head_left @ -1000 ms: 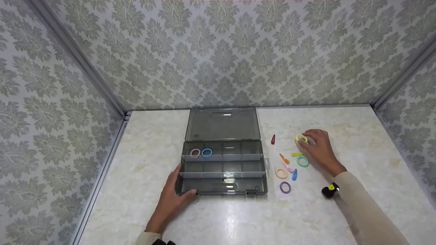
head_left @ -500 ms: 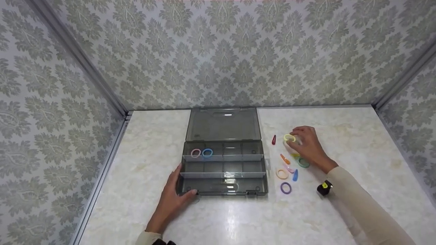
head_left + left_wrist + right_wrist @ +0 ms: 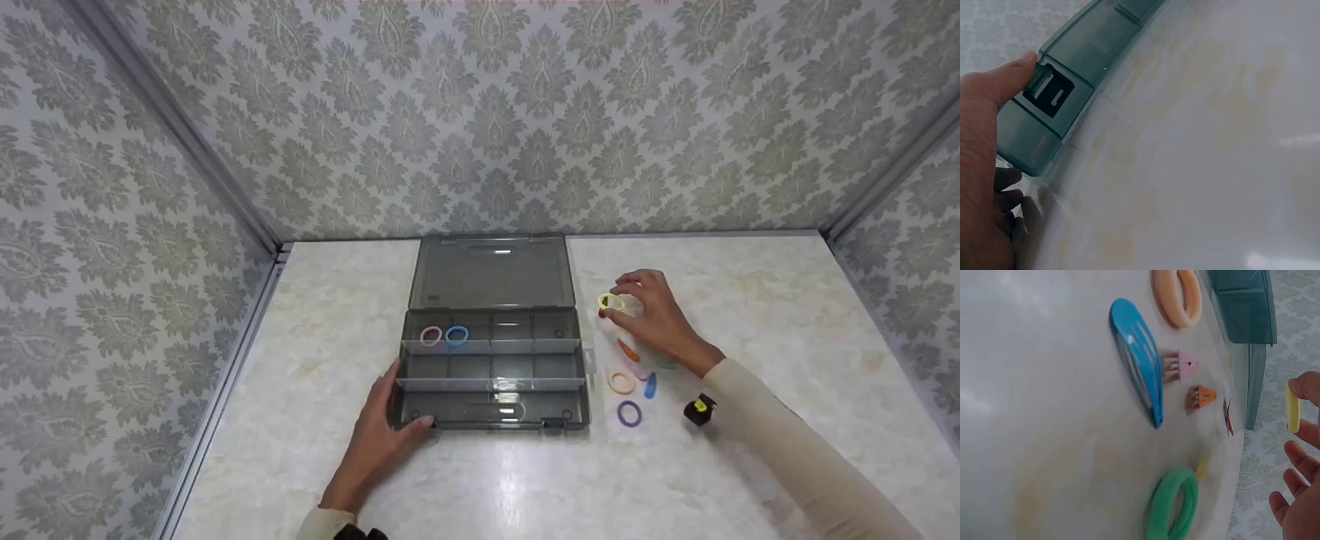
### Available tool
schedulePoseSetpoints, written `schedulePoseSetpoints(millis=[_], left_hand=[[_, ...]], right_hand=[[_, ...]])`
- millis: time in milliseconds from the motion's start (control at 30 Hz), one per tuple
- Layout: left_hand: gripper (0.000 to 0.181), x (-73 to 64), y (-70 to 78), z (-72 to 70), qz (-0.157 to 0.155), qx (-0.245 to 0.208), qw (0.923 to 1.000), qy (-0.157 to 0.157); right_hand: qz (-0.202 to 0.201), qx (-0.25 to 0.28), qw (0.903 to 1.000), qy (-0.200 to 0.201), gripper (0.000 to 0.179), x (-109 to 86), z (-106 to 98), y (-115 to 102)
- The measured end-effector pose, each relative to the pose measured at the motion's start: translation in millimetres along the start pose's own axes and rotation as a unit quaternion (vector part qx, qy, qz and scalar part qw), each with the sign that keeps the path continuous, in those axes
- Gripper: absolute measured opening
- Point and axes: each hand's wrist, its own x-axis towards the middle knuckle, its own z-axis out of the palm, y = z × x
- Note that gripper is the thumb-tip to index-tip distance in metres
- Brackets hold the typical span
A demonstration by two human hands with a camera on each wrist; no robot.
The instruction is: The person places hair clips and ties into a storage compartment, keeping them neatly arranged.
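My right hand (image 3: 656, 315) pinches a yellow hair tie (image 3: 1293, 410) between thumb and fingertips, above the table right of the box; in the head view it overlaps the red hair clip (image 3: 1229, 419). My left hand (image 3: 386, 424) grips the front left corner of a smoky grey divided storage box (image 3: 491, 429), thumb on the front edge by a latch, fingers along the left side. A pink hair tie (image 3: 421, 337) and a blue hair tie (image 3: 448, 337) lie side by side in the box's back row.
Right of the box lie a peach hair tie (image 3: 1168, 298), purple hair tie (image 3: 630, 425), green hair tie (image 3: 1162, 506), and blue (image 3: 1140, 349), pink, orange (image 3: 628, 350) and yellow hair clips. The box's lid (image 3: 491, 274) lies folded back towards the patterned wall (image 3: 495, 150).
My right hand has carried the yellow hair tie leftwards towards the box, over the red clip. My left hand stays at the box's corner.
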Motion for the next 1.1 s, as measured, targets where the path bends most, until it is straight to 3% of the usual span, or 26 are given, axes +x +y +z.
schedulePoseSetpoints(millis=[200, 900, 1100], left_hand=[[0.114, -2.0, -1.4, 0.4, 0.008, -0.001, 1.0000, 0.005], [0.113, -1.3, 0.5, 0.5, 0.005, 0.016, 0.9998, 0.007], [0.113, -0.4, 1.3, 0.5, -0.003, 0.011, 0.9999, 0.006]], right_hand=[[-0.037, 0.005, 0.9992, -0.015, 0.027, 6.0, 9.6, -14.3], [-0.036, -0.002, 0.9969, -0.070, 0.026, 23.5, 30.3, -47.2], [-0.058, -0.009, 0.9949, -0.083, 0.028, 29.0, 35.9, -52.2]])
